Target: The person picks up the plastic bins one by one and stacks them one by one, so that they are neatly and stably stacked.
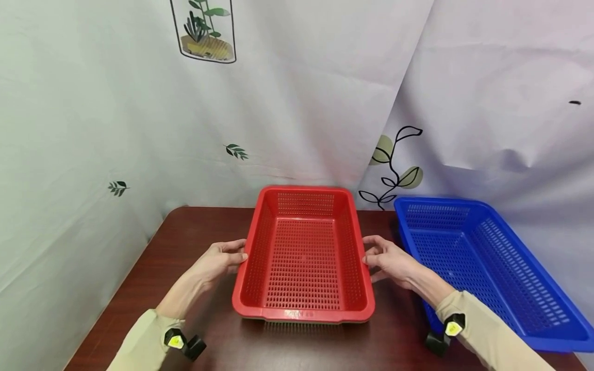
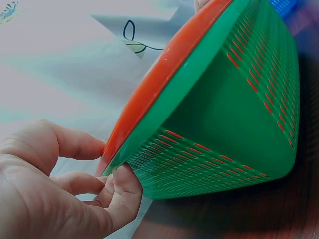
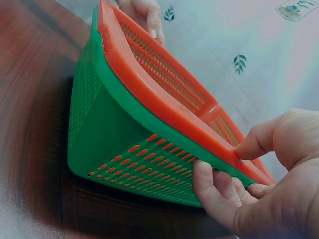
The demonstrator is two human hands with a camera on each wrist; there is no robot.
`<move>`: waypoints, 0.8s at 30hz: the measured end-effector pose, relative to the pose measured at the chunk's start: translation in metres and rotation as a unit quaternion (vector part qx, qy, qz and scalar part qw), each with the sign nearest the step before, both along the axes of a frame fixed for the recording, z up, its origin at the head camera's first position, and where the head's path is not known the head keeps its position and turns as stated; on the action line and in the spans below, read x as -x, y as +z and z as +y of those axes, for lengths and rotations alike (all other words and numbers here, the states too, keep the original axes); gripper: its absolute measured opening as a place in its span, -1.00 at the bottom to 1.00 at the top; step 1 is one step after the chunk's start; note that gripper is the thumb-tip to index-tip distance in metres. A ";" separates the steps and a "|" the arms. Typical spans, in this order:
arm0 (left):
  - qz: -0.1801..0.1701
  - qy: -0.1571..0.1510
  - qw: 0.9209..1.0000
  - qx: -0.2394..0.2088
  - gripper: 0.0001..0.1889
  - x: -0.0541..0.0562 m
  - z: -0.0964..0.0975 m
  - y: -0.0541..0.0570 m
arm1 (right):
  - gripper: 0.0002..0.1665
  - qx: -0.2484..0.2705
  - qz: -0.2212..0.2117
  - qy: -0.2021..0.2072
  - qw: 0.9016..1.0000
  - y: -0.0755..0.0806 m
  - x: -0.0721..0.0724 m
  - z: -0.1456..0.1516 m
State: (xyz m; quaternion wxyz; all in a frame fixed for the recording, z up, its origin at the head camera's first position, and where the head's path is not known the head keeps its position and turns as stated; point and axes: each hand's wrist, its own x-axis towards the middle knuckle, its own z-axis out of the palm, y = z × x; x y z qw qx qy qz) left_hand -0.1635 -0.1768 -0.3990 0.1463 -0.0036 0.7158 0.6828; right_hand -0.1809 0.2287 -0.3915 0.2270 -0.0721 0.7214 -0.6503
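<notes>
A red plastic basket sits nested inside a green basket of like shape. In the head view the green one is almost wholly hidden beneath the red. My left hand grips the left rims, thumb on the red edge and fingers curled under the green rim. On the opposite side my right hand pinches both rims in the same way, as the right wrist view shows. The green base stands on or very near the tabletop; exact contact cannot be told. Inside the red basket only its slotted floor and walls show.
A blue basket stands on the right of the dark brown table, beside my right forearm. White cloth with plant prints hangs behind and to the left of the table. Each sleeve carries a wrist camera.
</notes>
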 end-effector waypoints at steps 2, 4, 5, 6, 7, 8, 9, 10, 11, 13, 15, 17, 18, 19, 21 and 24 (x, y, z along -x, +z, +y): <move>-0.002 0.002 1.000 0.004 -0.44 0.001 0.002 0.000 | -0.25 0.000 0.000 0.001 1.000 0.000 0.001 0.002; -0.002 0.002 1.000 0.005 -0.45 0.002 0.004 0.000 | -0.24 -0.001 0.001 0.000 1.000 0.000 0.002 0.004; -0.001 0.003 1.000 0.006 -0.46 0.002 0.005 0.000 | -0.24 -0.002 0.001 0.000 1.000 0.000 0.003 0.005; -0.001 0.004 1.000 0.006 -0.45 0.002 0.006 0.000 | -0.24 -0.003 0.003 0.000 1.000 0.000 0.003 0.006; 0.000 0.001 1.000 0.005 -0.45 0.003 0.007 0.000 | -0.24 -0.004 0.003 -0.001 1.000 -0.001 0.003 0.007; 0.001 -0.002 1.000 0.003 -0.45 0.004 0.007 -0.001 | -0.24 -0.006 0.003 -0.003 1.000 -0.001 0.004 0.008; 0.002 -0.002 1.000 0.000 -0.45 0.005 0.008 -0.001 | -0.24 -0.007 0.003 -0.004 1.000 -0.002 0.004 0.008; 0.001 -0.001 1.000 -0.001 -0.45 0.005 0.009 -0.002 | -0.25 -0.007 0.003 -0.005 1.000 -0.002 0.004 0.008; 0.000 0.001 1.000 -0.004 -0.45 0.006 0.009 -0.002 | -0.25 -0.007 0.003 -0.005 1.000 -0.002 0.005 0.008; 0.002 -0.001 1.000 -0.009 -0.44 0.007 0.010 -0.003 | -0.25 -0.007 0.003 -0.006 1.000 -0.002 0.005 0.009; 0.000 0.001 1.000 -0.009 -0.44 0.007 0.010 -0.003 | -0.25 -0.004 0.002 -0.006 1.000 -0.002 0.006 0.009; -0.004 0.004 1.000 -0.008 -0.44 0.006 0.011 -0.002 | -0.25 -0.004 0.001 -0.005 1.000 -0.002 0.006 0.009; -0.003 0.002 1.000 -0.009 -0.43 0.006 0.011 -0.002 | -0.25 -0.004 0.001 -0.005 1.000 -0.002 0.006 0.009; -0.005 0.002 1.000 -0.008 -0.43 0.006 0.011 -0.002 | -0.25 -0.004 0.000 -0.004 1.000 -0.002 0.006 0.009; -0.004 0.001 1.000 -0.009 -0.43 0.006 0.011 -0.002 | -0.25 -0.004 -0.001 -0.003 1.000 -0.002 0.005 0.009; 0.001 -0.003 1.000 -0.012 -0.41 0.007 0.011 -0.002 | -0.24 -0.003 -0.002 -0.002 1.000 -0.001 0.005 0.010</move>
